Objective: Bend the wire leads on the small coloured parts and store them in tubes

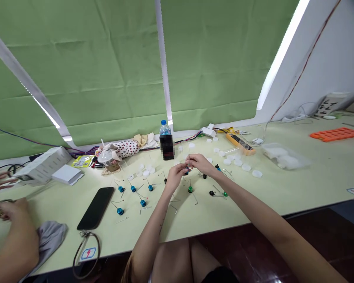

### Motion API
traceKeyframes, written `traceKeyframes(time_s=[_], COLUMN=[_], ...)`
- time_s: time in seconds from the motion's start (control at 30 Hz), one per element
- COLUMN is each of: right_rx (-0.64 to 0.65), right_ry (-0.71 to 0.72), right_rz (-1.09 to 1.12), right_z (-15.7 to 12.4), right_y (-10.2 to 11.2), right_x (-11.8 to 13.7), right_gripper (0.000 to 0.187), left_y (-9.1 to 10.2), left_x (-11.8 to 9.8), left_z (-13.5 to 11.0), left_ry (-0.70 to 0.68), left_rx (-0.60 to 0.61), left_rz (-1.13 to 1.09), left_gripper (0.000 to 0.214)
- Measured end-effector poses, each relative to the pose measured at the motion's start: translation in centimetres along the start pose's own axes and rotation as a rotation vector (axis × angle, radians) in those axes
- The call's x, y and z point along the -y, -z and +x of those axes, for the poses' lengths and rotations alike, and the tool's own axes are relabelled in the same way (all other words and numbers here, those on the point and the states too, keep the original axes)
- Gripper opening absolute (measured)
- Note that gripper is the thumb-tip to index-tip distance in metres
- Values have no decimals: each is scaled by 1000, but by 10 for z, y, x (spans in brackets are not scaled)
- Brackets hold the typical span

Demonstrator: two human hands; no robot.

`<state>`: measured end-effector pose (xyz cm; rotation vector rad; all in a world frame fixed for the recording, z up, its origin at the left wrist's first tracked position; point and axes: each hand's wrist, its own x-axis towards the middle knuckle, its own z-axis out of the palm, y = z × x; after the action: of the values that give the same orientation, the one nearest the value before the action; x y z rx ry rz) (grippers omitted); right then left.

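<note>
My left hand and my right hand meet over the middle of the table, fingers closed in a pinch. Between the fingertips a small dark-and-blue knob-like part shows; fingers hide most of it. What the right fingertips grip is too small to name. Just below the hands lies a green ball-shaped part with thin wire, beside an L-shaped hex key. To the left, several blue ball-shaped parts with wires stand on the table. Black and green parts lie under my right forearm.
A black phone with a wrist loop lies left. White discs, an orange-yellow meter and a bottle stand or lie behind. At right are a plastic bag and an orange tray. Another person's arm rests far left.
</note>
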<state>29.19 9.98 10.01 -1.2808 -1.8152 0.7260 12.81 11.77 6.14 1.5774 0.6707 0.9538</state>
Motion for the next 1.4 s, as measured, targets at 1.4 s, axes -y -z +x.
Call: traceKeyframes(time_s=[1.4], right_rx=[-165], right_ry=[11], right_rz=[44], right_z=[-2], right_y=[8], right_x=[12], right_gripper=[24], left_y=[3], left_x=[2], left_z=[-16], left_ry=[70], left_rx=[-76], left_rz=[-222], left_gripper=[38])
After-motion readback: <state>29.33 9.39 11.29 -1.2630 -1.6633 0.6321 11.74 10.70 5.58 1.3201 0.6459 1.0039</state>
